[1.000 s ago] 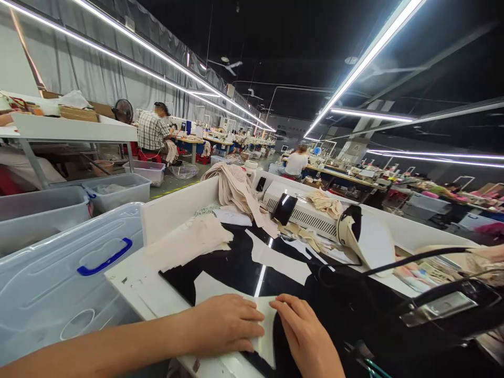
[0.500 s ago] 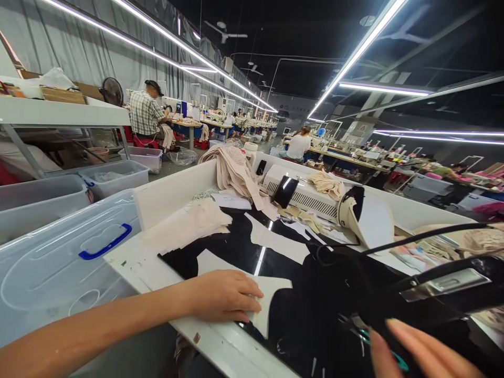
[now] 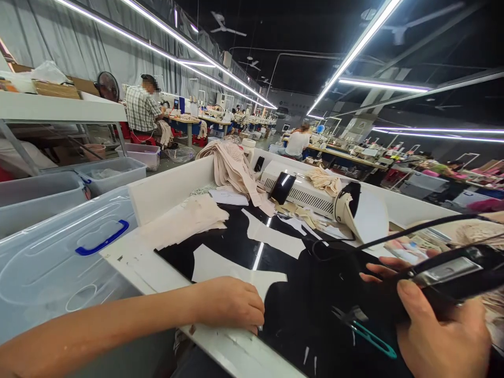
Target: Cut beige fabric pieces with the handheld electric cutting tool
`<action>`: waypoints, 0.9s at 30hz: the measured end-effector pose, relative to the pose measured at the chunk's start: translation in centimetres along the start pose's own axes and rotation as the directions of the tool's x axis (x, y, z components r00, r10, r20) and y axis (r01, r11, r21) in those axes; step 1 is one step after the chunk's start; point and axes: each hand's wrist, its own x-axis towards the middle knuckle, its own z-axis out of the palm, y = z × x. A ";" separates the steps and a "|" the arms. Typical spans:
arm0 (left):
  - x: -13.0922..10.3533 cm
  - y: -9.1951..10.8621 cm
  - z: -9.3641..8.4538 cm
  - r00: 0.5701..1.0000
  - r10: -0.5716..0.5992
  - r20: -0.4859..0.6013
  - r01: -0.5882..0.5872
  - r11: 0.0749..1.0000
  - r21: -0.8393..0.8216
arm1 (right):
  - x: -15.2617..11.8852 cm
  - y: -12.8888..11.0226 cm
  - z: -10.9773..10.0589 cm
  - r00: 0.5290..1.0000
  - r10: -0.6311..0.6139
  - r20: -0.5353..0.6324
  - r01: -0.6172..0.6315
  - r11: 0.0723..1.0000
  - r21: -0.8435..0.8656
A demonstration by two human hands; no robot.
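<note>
Along the near edge of the bench (image 3: pixel 236 349), my left hand (image 3: pixel 232 302) curls on the white panel (image 3: pixel 220 265); whether it pinches, I cannot tell. Toward the right edge, my right hand (image 3: pixel 443 328) straddles the black tool (image 3: pixel 452 270), its grip unclear. A hasty pull could snag the black cord (image 3: pixel 425 224); a low sweep could knock the teal snips (image 3: pixel 372 337) into the panel.

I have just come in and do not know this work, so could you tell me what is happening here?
A person's left hand rests on a white cut piece on the black work surface. Their right hand is around a black corded tool; whether it grips firmly is unclear. Thread snips with teal handles lie between the hands. Farther off lies a second cut piece, with cream pieces stacked to its left.
</note>
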 end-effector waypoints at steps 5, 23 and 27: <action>0.1 0.0 -0.6 0.999 -0.006 0.040 0.006 1.000 -0.001 | -1.8 -0.4 1.3 0.999 0.023 0.039 -0.025 0.998 0.055; -0.2 1.0 1.3 0.971 -0.210 -0.114 0.190 0.968 -0.164 | -9.9 -4.0 7.7 0.988 0.030 0.154 -0.101 0.874 0.476; -0.2 0.9 1.3 0.972 -0.203 -0.116 0.181 0.967 -0.179 | -10.0 -3.8 8.0 0.990 0.033 0.136 -0.092 0.884 0.459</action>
